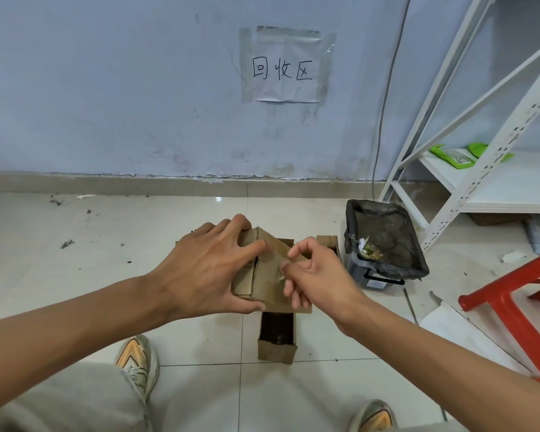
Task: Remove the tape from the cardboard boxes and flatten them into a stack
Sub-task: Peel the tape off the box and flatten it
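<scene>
left hand (206,269) gripping box (272,275) (fingers spread), right hand (317,272) pinching tape (282,277)

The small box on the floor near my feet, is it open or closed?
Open: the small box lies on the tile with its dark inside showing from above.

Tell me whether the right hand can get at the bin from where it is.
Probably yes. The right hand pinches tape on the held box, and the bin stands open just beside it on the floor, with nothing between them.
</scene>
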`<move>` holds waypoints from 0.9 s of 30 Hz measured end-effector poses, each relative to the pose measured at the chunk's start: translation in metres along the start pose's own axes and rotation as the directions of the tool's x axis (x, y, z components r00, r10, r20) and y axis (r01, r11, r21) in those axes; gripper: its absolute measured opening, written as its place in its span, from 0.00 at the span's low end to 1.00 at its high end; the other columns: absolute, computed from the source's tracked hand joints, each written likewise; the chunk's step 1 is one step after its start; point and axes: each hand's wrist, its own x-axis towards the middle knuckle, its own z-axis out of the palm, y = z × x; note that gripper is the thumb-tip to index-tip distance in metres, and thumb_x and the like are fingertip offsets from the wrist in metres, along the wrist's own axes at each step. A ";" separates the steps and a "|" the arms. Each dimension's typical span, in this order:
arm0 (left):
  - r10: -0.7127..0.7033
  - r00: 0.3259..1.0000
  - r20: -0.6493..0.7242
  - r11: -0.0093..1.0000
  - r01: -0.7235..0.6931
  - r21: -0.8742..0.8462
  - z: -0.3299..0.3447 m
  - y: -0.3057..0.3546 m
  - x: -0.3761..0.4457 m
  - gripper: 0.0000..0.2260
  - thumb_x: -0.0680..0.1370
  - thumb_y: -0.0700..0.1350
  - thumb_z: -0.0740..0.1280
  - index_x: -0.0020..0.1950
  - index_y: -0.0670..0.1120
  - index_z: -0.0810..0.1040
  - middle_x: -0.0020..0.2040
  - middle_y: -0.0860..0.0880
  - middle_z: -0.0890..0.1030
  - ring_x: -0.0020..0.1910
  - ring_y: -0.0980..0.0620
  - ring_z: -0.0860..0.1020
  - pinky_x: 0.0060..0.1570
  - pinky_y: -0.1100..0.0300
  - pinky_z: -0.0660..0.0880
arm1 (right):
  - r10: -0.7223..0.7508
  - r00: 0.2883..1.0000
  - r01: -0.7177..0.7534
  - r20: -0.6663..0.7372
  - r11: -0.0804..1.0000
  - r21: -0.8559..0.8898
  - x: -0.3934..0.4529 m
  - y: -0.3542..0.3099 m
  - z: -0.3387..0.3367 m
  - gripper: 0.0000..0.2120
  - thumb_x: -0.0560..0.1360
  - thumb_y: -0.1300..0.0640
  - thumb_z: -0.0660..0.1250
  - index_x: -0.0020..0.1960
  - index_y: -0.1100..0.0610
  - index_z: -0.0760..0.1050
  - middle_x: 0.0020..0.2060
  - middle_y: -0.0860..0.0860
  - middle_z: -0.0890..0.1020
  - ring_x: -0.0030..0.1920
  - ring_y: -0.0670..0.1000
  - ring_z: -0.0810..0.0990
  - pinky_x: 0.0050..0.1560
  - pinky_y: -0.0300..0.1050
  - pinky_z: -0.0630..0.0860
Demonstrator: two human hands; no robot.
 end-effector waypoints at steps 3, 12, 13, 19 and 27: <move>-0.021 1.000 -0.006 0.999 0.021 -0.030 -0.001 0.000 -0.001 0.38 0.67 0.81 0.62 0.68 0.59 0.71 0.60 0.48 0.71 0.49 0.48 0.75 0.44 0.52 0.79 | -0.008 0.997 -0.006 0.076 0.983 0.182 -0.001 0.000 -0.005 0.09 0.84 0.59 0.68 0.61 0.59 0.70 0.37 0.60 0.86 0.30 0.56 0.82 0.28 0.42 0.76; -0.024 1.000 -0.011 1.000 0.024 -0.013 -0.004 -0.010 -0.006 0.38 0.67 0.80 0.62 0.68 0.58 0.71 0.59 0.48 0.72 0.49 0.49 0.76 0.45 0.54 0.75 | 0.029 0.984 -0.070 0.178 0.971 0.229 -0.001 0.007 -0.007 0.12 0.83 0.66 0.65 0.65 0.60 0.72 0.47 0.62 0.87 0.42 0.57 0.86 0.43 0.44 0.83; -0.025 1.000 -0.004 1.000 0.025 -0.006 -0.005 -0.010 -0.006 0.38 0.66 0.81 0.62 0.69 0.58 0.71 0.60 0.48 0.72 0.50 0.49 0.76 0.46 0.54 0.76 | 0.033 0.982 -0.082 0.185 0.962 0.261 -0.001 0.007 -0.007 0.11 0.83 0.66 0.65 0.65 0.61 0.73 0.48 0.62 0.87 0.43 0.57 0.86 0.44 0.43 0.83; -0.047 0.999 0.005 0.999 0.047 0.003 -0.008 -0.011 -0.006 0.39 0.67 0.81 0.61 0.70 0.59 0.69 0.62 0.48 0.71 0.53 0.48 0.75 0.49 0.51 0.78 | 0.142 0.960 -0.245 0.243 0.846 0.474 0.000 0.002 -0.002 0.17 0.77 0.54 0.75 0.60 0.65 0.81 0.48 0.61 0.86 0.42 0.53 0.86 0.43 0.40 0.83; -0.008 0.999 -0.044 0.990 0.014 0.138 -0.014 0.000 -0.007 0.36 0.64 0.81 0.60 0.61 0.59 0.78 0.56 0.49 0.76 0.45 0.51 0.76 0.38 0.62 0.57 | 0.183 0.975 -0.210 0.127 0.943 0.258 0.006 -0.005 0.009 0.13 0.76 0.53 0.77 0.53 0.62 0.83 0.41 0.53 0.85 0.36 0.50 0.83 0.36 0.40 0.80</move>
